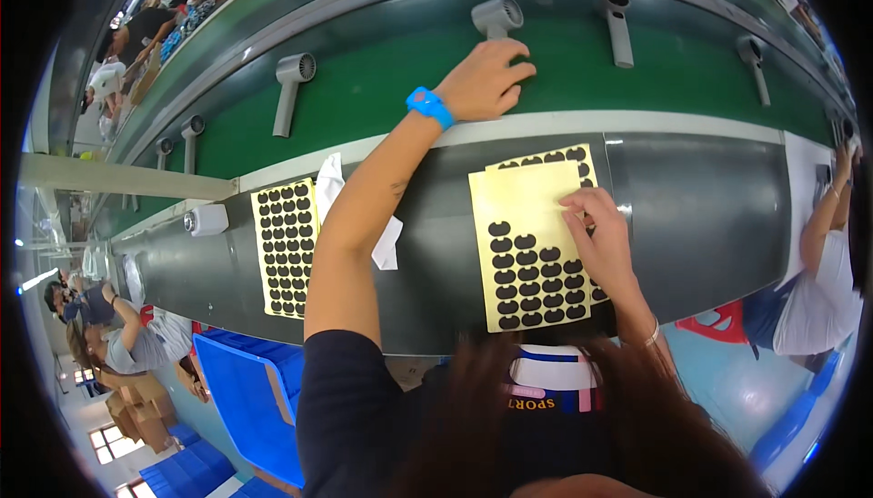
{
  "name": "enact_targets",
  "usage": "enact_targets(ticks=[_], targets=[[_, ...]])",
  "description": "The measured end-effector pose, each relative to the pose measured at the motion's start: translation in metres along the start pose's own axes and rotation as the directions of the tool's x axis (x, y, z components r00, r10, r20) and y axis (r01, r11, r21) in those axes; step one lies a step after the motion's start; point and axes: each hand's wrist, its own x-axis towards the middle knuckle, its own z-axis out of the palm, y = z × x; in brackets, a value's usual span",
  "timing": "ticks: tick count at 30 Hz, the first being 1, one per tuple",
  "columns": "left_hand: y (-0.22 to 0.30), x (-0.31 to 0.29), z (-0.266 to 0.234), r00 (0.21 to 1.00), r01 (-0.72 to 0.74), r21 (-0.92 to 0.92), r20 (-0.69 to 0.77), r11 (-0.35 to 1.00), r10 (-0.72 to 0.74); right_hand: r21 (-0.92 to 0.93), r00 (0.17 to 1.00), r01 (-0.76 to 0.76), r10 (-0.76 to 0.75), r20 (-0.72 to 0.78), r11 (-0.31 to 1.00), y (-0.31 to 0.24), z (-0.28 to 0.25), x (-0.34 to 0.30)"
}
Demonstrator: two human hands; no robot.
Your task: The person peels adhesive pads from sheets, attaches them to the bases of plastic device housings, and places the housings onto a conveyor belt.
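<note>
Left hand (486,80): we see fingers curled, resting on the green conveyor belt (382,98), touching the grey hair-dryer body (496,18).
Right hand (596,230): we note fingertips pressed on the yellow sheet of black oval stickers (532,261) on the grey worktop (700,216), possibly pinching one.

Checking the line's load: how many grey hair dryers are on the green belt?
6: one under the left hand, two further right, three left. More may be hidden beyond.

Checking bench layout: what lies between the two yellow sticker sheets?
In the head view, the left forearm crosses between the left sheet and the right sheet, with white paper lying under it.
</note>
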Motion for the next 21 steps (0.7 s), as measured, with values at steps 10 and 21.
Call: enact_targets(ticks=[10,21], targets=[[0.121,-0.092,-0.05,0.923,0.372,-0.395,0.251,0.84,-0.291,-0.134,0.982,0.181,-0.172,0.078,0.974,-0.026,0.057,-0.021],[0.151,-0.105,-0.051,0.928,0.35,-0.204,0.207,0.914,-0.309,0.11,0.952,-0.002,-0.032,0.304,0.994,-0.02,0.045,-0.013]])
